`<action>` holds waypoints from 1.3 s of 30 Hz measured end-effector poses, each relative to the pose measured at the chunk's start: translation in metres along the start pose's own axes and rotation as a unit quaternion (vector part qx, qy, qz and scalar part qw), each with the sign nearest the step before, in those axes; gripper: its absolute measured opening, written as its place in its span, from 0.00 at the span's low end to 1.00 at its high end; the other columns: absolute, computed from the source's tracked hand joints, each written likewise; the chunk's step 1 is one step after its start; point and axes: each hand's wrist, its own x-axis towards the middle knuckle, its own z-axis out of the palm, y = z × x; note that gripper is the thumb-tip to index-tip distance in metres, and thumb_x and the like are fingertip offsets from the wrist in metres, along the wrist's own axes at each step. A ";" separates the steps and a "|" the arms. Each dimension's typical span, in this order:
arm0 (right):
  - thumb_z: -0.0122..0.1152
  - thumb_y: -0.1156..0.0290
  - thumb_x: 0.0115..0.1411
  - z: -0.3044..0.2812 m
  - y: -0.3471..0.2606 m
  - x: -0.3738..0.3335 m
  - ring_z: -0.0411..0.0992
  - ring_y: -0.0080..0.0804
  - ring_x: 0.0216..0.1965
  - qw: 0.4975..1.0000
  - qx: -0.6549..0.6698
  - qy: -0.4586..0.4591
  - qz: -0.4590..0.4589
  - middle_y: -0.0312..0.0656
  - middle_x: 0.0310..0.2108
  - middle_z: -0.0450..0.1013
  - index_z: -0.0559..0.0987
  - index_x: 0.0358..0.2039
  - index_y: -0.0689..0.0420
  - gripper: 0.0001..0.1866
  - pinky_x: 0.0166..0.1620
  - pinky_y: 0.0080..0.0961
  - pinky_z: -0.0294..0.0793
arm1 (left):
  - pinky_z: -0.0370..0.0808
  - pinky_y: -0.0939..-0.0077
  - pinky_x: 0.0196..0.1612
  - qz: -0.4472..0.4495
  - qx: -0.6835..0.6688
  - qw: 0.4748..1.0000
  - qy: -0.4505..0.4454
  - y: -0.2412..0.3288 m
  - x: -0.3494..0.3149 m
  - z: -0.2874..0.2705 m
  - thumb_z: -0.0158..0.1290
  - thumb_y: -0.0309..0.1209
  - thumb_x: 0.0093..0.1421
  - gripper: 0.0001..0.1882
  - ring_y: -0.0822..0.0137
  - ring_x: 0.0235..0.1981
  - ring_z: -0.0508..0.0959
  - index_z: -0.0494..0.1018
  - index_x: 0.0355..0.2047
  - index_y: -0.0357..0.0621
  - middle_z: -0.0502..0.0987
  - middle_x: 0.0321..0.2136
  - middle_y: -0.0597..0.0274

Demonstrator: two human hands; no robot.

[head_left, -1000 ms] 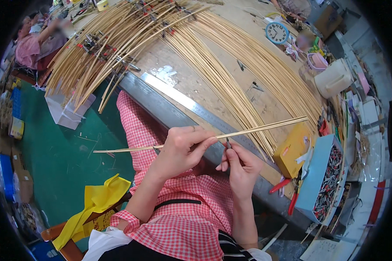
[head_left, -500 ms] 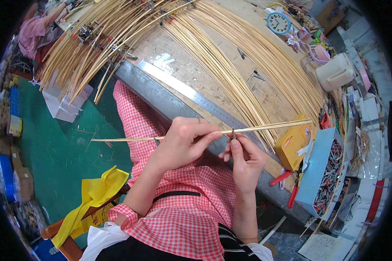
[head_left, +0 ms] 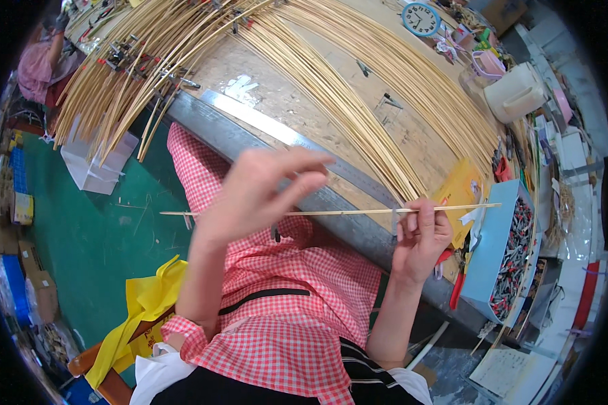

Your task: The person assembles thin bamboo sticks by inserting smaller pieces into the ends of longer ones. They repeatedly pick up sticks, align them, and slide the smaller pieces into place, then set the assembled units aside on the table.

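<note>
Moved the right hand (head_left: 422,237) rightward since the earlier frame, pinching the thin strip (head_left: 344,212) over the bench edge (head_left: 358,234), and raised the left hand (head_left: 257,189) with fingers spread; could tilt or drop it through gripping toward one end only.

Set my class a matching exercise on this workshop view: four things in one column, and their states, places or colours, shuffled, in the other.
Things
1. Right hand
2. Clock
3. Light-blue box
4. Yellow cloth

Descriptions
A. Draped over a wooden chair
B. Fingers closed on a thin strip
C. Holds many small pieces
D. Round, blue-rimmed

Pairs: 1-B, 2-D, 3-C, 4-A
</note>
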 end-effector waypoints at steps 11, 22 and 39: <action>0.53 0.66 0.66 -0.075 -0.010 0.028 0.55 0.13 0.16 0.983 0.166 0.070 -0.017 0.28 0.18 0.62 0.76 0.34 0.60 0.11 0.16 0.13 0.53 | 0.76 0.74 0.40 -0.082 0.271 0.959 -0.021 0.002 0.002 -0.129 0.53 0.28 0.62 0.13 0.67 0.35 0.81 0.76 0.45 0.36 0.81 0.31 0.55; 0.51 0.67 0.67 -0.108 -0.037 0.043 0.56 0.16 0.18 0.967 0.223 0.100 -0.069 0.30 0.19 0.61 0.74 0.35 0.60 0.10 0.16 0.14 0.54 | 0.75 0.74 0.39 -0.129 0.205 0.970 -0.028 -0.023 -0.002 -0.159 0.51 0.30 0.63 0.12 0.67 0.33 0.81 0.77 0.40 0.34 0.81 0.29 0.55; 0.50 0.66 0.68 -0.111 -0.028 0.050 0.62 0.18 0.23 0.995 0.061 0.080 0.006 0.38 0.35 0.70 0.72 0.50 0.65 0.17 0.22 0.17 0.63 | 0.70 0.79 0.30 -0.111 0.225 0.951 0.180 -0.048 -0.030 -0.224 0.58 0.25 0.56 0.08 0.72 0.25 0.76 0.79 0.33 0.31 0.79 0.25 0.58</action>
